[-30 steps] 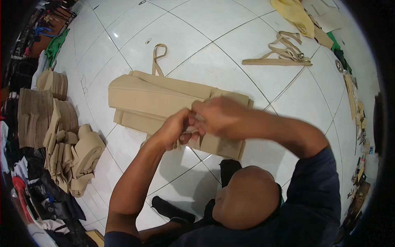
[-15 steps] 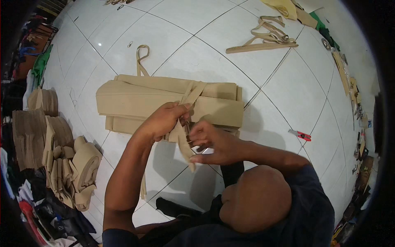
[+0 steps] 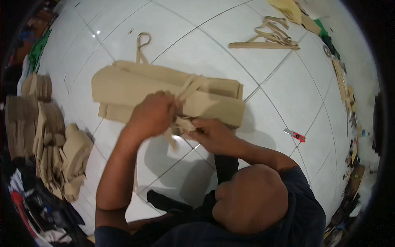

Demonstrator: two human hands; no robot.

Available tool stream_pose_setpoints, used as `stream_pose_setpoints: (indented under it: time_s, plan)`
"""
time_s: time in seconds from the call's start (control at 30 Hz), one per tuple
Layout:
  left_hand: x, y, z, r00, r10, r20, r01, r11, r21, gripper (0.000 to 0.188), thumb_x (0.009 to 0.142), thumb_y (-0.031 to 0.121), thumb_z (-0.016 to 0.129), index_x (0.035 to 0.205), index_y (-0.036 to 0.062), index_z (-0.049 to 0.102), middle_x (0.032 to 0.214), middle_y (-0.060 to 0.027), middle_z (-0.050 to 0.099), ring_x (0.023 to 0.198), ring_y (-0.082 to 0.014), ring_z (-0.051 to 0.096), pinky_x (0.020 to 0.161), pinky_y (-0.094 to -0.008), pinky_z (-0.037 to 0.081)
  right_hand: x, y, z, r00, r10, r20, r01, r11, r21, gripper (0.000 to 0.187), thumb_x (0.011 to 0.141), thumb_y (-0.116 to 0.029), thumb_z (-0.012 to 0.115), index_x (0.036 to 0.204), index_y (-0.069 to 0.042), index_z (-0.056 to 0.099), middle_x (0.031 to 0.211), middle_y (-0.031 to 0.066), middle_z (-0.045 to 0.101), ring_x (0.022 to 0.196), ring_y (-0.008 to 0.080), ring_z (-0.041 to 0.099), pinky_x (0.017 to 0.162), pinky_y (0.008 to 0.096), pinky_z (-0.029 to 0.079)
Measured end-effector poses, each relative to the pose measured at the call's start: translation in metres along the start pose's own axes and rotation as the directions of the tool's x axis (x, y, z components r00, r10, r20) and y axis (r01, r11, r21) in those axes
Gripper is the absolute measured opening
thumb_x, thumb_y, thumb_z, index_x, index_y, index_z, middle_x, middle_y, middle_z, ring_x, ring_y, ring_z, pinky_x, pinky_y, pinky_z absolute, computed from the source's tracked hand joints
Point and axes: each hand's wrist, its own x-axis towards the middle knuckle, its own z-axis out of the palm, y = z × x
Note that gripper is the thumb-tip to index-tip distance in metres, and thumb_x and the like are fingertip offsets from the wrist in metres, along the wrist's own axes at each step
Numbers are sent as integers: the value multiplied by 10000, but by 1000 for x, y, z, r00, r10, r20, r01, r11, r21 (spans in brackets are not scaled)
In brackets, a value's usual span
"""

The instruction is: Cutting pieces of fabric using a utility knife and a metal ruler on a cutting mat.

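In front of me on the tiled floor lies a folded bundle of beige fabric (image 3: pixel 135 85), wider than it is deep. A beige fabric strap (image 3: pixel 190 87) crosses over its middle. My left hand (image 3: pixel 153 114), slightly blurred, is closed on the strap at the bundle's near side. Close by, my right hand (image 3: pixel 216 136) pinches a crumpled part of the same strap between thumb and fingers. A loose strap end hangs blurred below my left hand. Whether the strap is knotted between my hands is hidden.
A red-handled utility knife (image 3: pixel 295 135) lies on the floor to the right. Beige straps (image 3: pixel 267 41) are heaped at the far right. Stacked and rolled beige fabric pieces (image 3: pixel 76 150) stand at the left. A strap loop (image 3: pixel 143 44) sticks out beyond the bundle.
My right hand has moved up toward the bundle and now pinches the strap. My left hand has shifted slightly left, and the strap between them has bunched up. The view has shifted a little.
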Motion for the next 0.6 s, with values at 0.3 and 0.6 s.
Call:
stream_pose_setpoints:
  time_s: [0.3,0.6]
  plan:
    - [-21,5,55,953,-258,161,294,650,-701,290,935,253,535,1027,-2,641,827,-167,682,746,-318,630,720,-395,497,-9,-26,-43,977,-209,-45,205,976,-79,196,906,-171,678,1006,-3,668,859,172,688,760,214,663,721,325,509]
    - [-39,54,74,940,-340,7,280,763,-582,232,883,225,656,962,9,623,771,-125,658,701,-259,642,677,-390,506,66,-42,-68,637,-703,318,744,450,-494,174,818,-121,711,980,-89,654,881,74,678,794,283,632,816,352,436]
